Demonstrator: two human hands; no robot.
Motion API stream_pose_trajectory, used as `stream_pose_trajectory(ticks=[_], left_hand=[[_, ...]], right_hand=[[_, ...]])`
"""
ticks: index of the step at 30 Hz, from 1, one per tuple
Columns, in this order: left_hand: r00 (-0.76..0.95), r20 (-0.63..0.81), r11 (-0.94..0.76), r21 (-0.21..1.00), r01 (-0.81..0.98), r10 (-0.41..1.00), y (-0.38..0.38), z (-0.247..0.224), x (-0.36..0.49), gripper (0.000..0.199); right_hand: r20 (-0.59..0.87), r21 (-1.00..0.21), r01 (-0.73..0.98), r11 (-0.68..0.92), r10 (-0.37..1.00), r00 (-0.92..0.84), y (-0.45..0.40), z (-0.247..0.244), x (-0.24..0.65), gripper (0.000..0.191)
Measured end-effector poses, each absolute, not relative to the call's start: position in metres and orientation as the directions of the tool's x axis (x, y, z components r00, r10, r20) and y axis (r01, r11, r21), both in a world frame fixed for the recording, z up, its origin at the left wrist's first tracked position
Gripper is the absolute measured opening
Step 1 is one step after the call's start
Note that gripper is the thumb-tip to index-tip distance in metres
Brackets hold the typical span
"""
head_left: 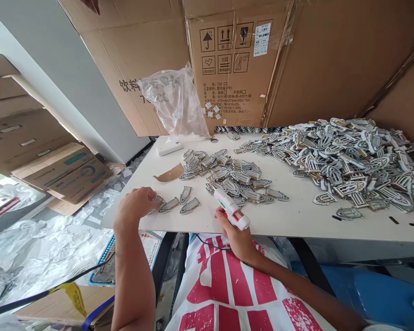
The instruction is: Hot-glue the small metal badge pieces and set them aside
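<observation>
My right hand (232, 230) is wrapped round a white hot glue gun (232, 209), its nozzle pointing away from me over the table. A thin dark cord runs below that hand across my lap. At the table's left front, my left hand (135, 206) is curled with its fingertips on a small grey arched piece (158, 200), partly covered by the fingers. Several loose arched pieces (190, 205) lie just right of it. Beyond the glue gun spreads a pile of similar pieces (232, 177) with grey frames and pale brownish edges.
A larger heap of arched pieces (352, 158) covers the table's right side. A torn brown scrap (169, 174), a white device (169, 148) and a clear plastic bag (179, 105) are at the back left. Cardboard boxes (234, 64) wall the rear. Small black strips (393, 220) lie front right.
</observation>
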State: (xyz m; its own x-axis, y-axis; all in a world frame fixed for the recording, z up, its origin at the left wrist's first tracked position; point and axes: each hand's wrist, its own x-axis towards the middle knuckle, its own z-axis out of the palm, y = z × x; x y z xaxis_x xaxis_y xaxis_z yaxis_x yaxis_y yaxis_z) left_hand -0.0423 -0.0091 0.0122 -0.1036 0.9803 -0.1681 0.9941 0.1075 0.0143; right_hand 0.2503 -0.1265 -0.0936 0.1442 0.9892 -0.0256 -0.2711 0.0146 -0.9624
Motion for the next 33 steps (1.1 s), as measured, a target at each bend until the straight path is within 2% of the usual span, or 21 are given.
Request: stream_pose_trajectory(ticks=[4, 7, 10, 14, 19, 24, 29, 33], left_hand=[[-0.032, -0.118, 0.039, 0.057, 0.998, 0.992, -0.011, 0.015, -0.034, 0.029], [0.074, -0.159, -0.054, 0.124, 0.991, 0.985, -0.012, 0.013, -0.022, 0.031], [0.114, -0.232, -0.093, 0.097, 0.991, 0.966, -0.012, 0.012, -0.007, 0.033], [0.115, -0.279, -0.108, 0.041, 0.993, 0.953, -0.012, 0.014, 0.008, 0.023], [0.119, -0.231, -0.1, 0.089, 0.991, 0.966, -0.017, 0.02, 0.002, 0.019], [0.018, -0.092, -0.008, 0.108, 0.994, 0.996, -0.025, 0.031, -0.027, 0.018], [-0.122, -0.108, 0.131, 0.083, 0.988, 0.987, -0.028, 0.035, -0.047, 0.022], [-0.143, -0.139, 0.154, 0.067, 0.986, 0.98, -0.025, 0.032, -0.047, 0.027]], right_hand=[[-0.033, -0.962, -0.271, 0.008, 0.989, 0.144, -0.126, -0.092, 0.251, 0.045], [-0.036, -0.96, -0.278, 0.006, 0.989, 0.146, -0.126, -0.089, 0.251, 0.047], [-0.04, -0.961, -0.278, 0.001, 0.989, 0.142, -0.126, -0.087, 0.252, 0.048], [-0.042, -0.959, -0.283, -0.001, 0.989, 0.139, -0.126, -0.085, 0.252, 0.048], [-0.049, -0.957, -0.291, -0.008, 0.99, 0.134, -0.127, -0.084, 0.25, 0.047], [-0.056, -0.961, -0.278, -0.014, 0.988, 0.146, -0.127, -0.086, 0.249, 0.051], [-0.047, -0.959, -0.282, -0.005, 0.989, 0.142, -0.127, -0.088, 0.251, 0.048], [-0.042, -0.962, -0.272, -0.002, 0.989, 0.141, -0.127, -0.088, 0.251, 0.046]])
